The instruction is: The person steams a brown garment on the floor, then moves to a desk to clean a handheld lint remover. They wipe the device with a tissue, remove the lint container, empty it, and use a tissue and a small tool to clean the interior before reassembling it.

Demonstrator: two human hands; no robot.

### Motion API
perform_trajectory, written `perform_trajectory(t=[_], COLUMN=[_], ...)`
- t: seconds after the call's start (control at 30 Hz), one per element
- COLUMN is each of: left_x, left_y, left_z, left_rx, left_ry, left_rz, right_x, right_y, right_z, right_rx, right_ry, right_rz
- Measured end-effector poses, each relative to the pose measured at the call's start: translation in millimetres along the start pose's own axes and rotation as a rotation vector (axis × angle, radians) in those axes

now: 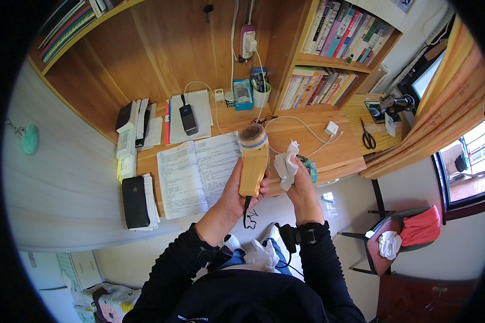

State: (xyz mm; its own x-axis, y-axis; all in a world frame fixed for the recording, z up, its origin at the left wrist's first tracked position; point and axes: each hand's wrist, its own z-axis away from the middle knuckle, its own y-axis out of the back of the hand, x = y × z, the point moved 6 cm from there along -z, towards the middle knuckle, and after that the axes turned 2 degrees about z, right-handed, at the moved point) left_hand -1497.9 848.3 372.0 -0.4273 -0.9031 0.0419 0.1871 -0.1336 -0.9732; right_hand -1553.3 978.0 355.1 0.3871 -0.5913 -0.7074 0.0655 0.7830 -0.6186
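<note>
My left hand (231, 189) grips the handle of a yellow corded fabric shaver (254, 161). Its round, dusty-looking head points away from me, and a black cord (246, 214) hangs from the lower end. To the right, a crumpled white tissue (286, 166) is pinched in the fingers of my right hand (303, 185), apart from the shaver. Just behind that hand, a green and blue packet (310, 169) lies at the desk's front edge, partly hidden. An open book (186, 177) with printed pages lies left of the shaver.
On the wooden desk (327, 157) are a black power bank (188, 120), a white charger (331, 128) with its cable, a pen cup (261, 96) and a blue box (243, 95). Scissors (367, 135) lie farther right. A chair (388, 238) stands at right.
</note>
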Motion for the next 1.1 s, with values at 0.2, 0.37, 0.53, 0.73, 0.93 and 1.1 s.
perform_trajectory(t=[0.2, 0.37, 0.53, 0.73, 0.93, 1.1], left_x=[-0.1, -4.4, -10.4, -3.2, -9.8, 2.0], left_y=[-1.3, 0.9, -0.3, 1.0, 12.8, 52.6], left_z=[-0.6, -0.4, 1.7, 8.1, 1.7, 9.1], left_rx=[0.013, 0.034, 0.098, 0.169, 0.186, 0.238], left_ry=[0.032, 0.004, -0.048, -0.16, -0.309, -0.298], left_rz=[0.064, -0.08, -0.366, -0.435, -0.327, -0.203], right_x=[-9.1, -24.2, -27.2, -23.7, -25.1, 14.4], right_y=[-8.3, -27.9, -38.0, -35.1, -56.7, -71.1], right_z=[6.4, 13.2, 6.6, 15.3, 47.3, 88.6], right_rx=[-0.009, -0.001, 0.039, -0.02, 0.107, -0.1], right_ry=[0.011, 0.197, 0.383, 0.391, 0.783, 0.882], right_rz=[-0.002, 0.212, 0.483, 0.764, 1.192, 1.271])
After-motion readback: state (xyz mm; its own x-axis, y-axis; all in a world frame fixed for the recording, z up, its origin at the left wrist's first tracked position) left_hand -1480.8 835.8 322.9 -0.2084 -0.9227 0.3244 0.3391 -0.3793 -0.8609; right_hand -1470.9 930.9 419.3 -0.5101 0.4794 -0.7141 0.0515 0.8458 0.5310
